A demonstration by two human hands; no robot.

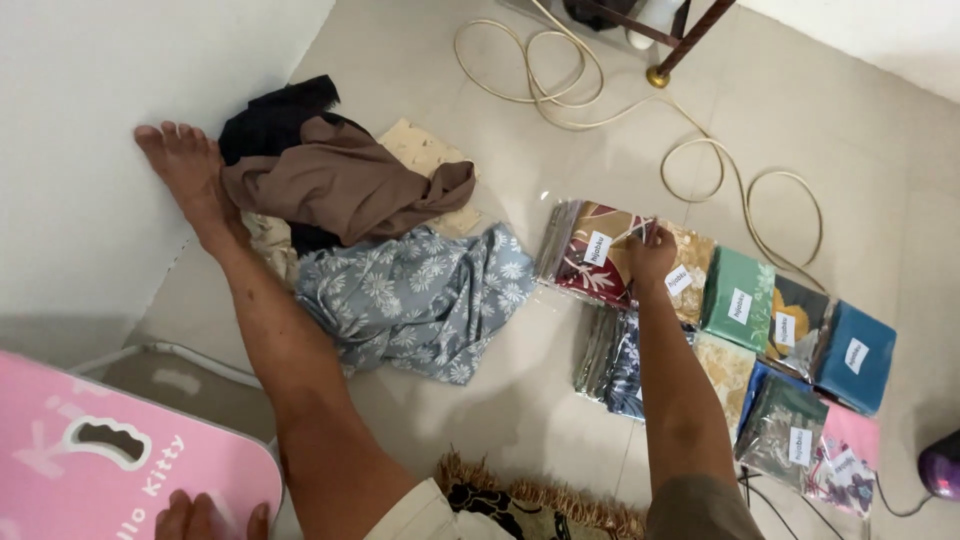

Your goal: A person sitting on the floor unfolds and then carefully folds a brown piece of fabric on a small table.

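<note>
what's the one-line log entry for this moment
left hand: flat on pink plastic table | right hand: on clear-wrapped red patterned cloth packet | nearby: blue floral cloth

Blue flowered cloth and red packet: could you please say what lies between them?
Head view: only bare floor lies between the blue flowered cloth and the red packet.

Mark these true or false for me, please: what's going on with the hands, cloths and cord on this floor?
1. The right hand touches a wrapped cloth packet. True.
2. The loose cloth pile lies right of the packets. False: it lies left of them, by the wall.
3. A blue flowered cloth is in that pile. True.
4. The cord lies straight. False: it loops.
5. The left hand holds a packet. False: it rests on a pink table.
</note>
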